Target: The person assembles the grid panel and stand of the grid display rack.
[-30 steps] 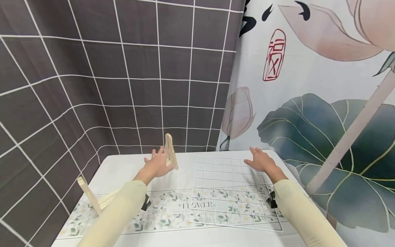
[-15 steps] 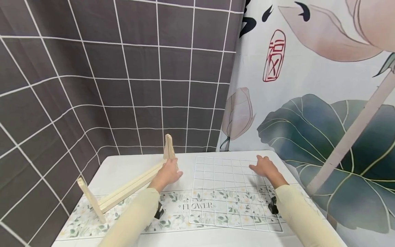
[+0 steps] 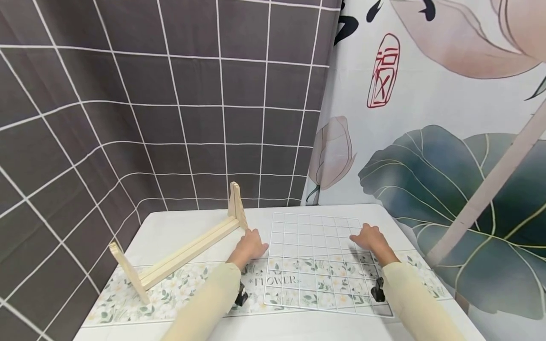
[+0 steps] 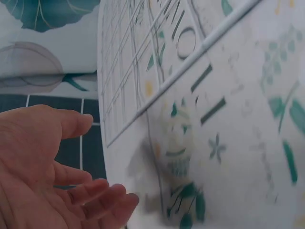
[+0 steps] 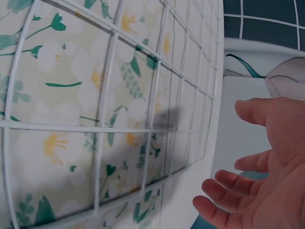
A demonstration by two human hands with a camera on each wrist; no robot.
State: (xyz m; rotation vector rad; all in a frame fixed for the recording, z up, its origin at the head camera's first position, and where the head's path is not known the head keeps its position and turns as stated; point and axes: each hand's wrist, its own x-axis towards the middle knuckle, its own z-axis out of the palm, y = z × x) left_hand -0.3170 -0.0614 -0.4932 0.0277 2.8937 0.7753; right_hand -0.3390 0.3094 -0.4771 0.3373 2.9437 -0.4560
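Observation:
A white wire grid panel [image 3: 315, 263] lies flat on the table. Just off its left edge is my left hand [image 3: 249, 245], and the left wrist view shows that hand [image 4: 52, 167] with fingers loosely bent and nothing between them. My right hand [image 3: 370, 237] hovers by the grid's right edge; in the right wrist view its palm [image 5: 271, 167] faces the wires [image 5: 143, 130], apart from them, with the fingers relaxed. Left of the grid stands a wooden frame [image 3: 192, 246], a long bar joining two upright end pieces.
Beneath the things is a white table [image 3: 179, 227] with a floral runner [image 3: 187, 284] lettered FLOWER. A dark checked curtain [image 3: 179, 123] hangs behind and to the left. On the right hangs a lotus-printed cloth [image 3: 448, 189].
My left hand has moved right and nearer, from the wooden frame's far end to the grid's left edge. The right hand has shifted slightly right and nearer. The frame and grid stay put.

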